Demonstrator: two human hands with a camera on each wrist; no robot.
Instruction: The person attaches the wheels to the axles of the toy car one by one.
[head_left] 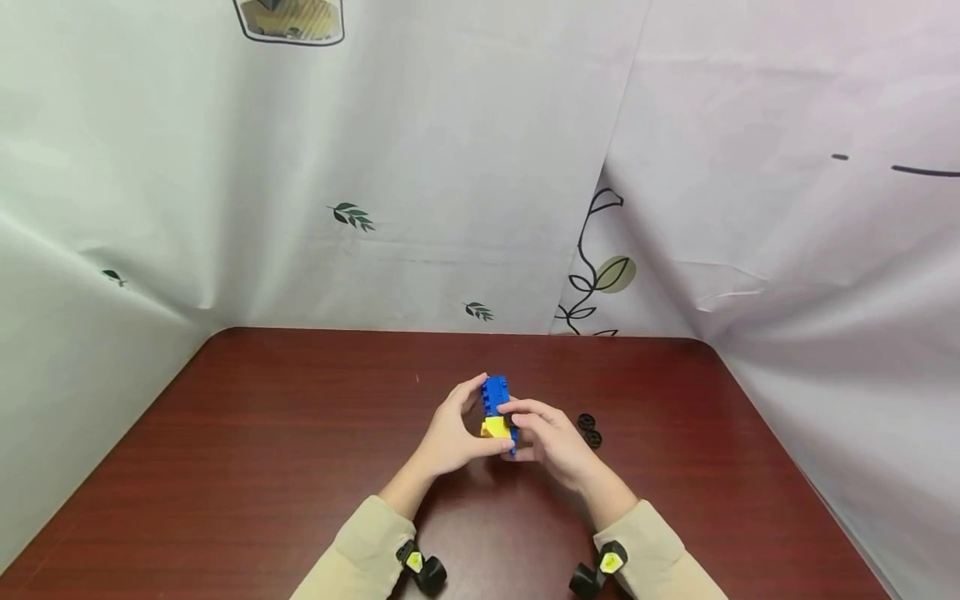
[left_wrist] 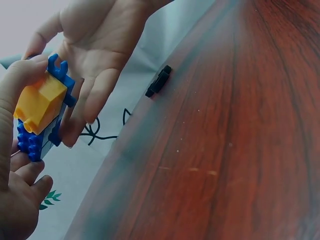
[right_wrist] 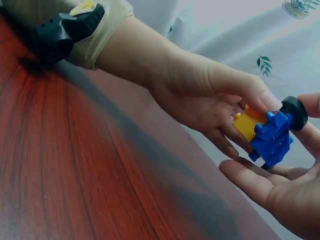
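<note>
Above the table, my left hand [head_left: 450,435] grips a small toy vehicle of building bricks between thumb and fingers. The vehicle has a blue base [head_left: 494,393] with studs and pegs and a yellow sloped block [left_wrist: 42,102] on top. My right hand [head_left: 553,440] is at the vehicle's right side. Its thumb and finger pinch a black wheel [right_wrist: 295,114] against the side of the blue base, as the right wrist view shows. Right-hand fingers cover part of the base in the head view.
Two black wheels [head_left: 592,438] lie on the dark red wooden table [head_left: 300,433], just right of my right hand. In the left wrist view those wheels [left_wrist: 159,81] appear near the table's edge. A pale cloth [head_left: 450,150] with printed plants hangs behind and beside the table.
</note>
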